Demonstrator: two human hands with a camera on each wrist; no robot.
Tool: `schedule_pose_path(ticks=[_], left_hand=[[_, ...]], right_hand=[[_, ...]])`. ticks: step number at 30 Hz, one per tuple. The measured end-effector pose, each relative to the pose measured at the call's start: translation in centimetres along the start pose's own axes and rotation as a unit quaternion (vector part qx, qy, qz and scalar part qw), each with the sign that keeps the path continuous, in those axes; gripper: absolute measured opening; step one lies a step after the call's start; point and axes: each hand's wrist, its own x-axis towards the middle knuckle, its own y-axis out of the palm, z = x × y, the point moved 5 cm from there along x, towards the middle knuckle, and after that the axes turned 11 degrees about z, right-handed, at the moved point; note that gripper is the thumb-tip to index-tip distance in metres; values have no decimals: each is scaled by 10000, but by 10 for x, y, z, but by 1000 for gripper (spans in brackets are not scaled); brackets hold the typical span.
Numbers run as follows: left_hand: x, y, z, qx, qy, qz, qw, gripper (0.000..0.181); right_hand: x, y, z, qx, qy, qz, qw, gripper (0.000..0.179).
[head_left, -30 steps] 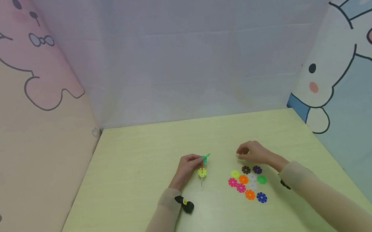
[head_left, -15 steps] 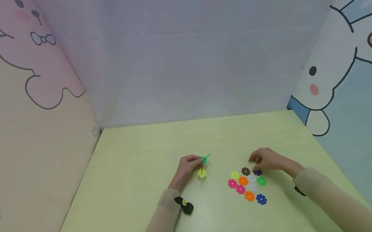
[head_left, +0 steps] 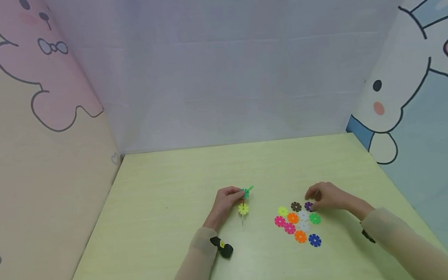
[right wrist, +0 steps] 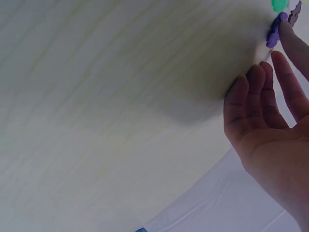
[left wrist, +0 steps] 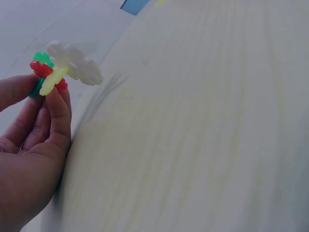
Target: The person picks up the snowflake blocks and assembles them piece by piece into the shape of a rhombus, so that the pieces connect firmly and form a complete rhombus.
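Observation:
My left hand [head_left: 224,204] pinches a small cluster of joined plastic snowflake discs [left wrist: 53,72] between thumb and fingers. Green, red, yellow and white discs are slotted together at angles; in the head view the yellow disc [head_left: 243,208] faces up. My right hand [head_left: 329,197] is at the back right of a loose group of discs, its fingers loosely bent. Its thumb touches the purple disc [right wrist: 274,31] in the right wrist view, while the index fingertip is close to that disc's edge. A green disc [head_left: 315,218] and a brown disc [head_left: 295,206] lie beside the purple one.
Yellow, pink, orange and white discs lie flat on the pale table [head_left: 168,242], with a blue disc [head_left: 315,240] at the group's near right. A white sheet [head_left: 220,71] hangs behind the table. Cartoon-printed panels flank both sides.
My right hand has moved right and nearer, from behind the loose discs to the purple disc. The left hand stays put with its joined discs.

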Motion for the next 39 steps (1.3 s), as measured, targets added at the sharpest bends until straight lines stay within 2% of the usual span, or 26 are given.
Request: schedule_pose_path(ticks=[8, 19, 28, 33, 39], left_hand=[[-1, 0, -1, 67, 42, -26, 10000, 21], [1, -1, 1, 67, 43, -24, 10000, 21], [0, -1, -2, 67, 82, 24, 9999, 23], [-1, -1, -2, 55, 65, 10, 10000, 21], [-2, 0, -1, 47, 19, 13, 10000, 21]], right_hand=[[0, 1, 0, -13, -133, -64, 9999, 17], [1, 2, -6, 123, 12, -55, 9999, 18], [3, 1, -9, 46, 128, -155, 9998, 18], [6, -4, -8, 174, 139, -341, 9992, 12], [21, -12, -2, 410, 73, -840, 9956, 9]])
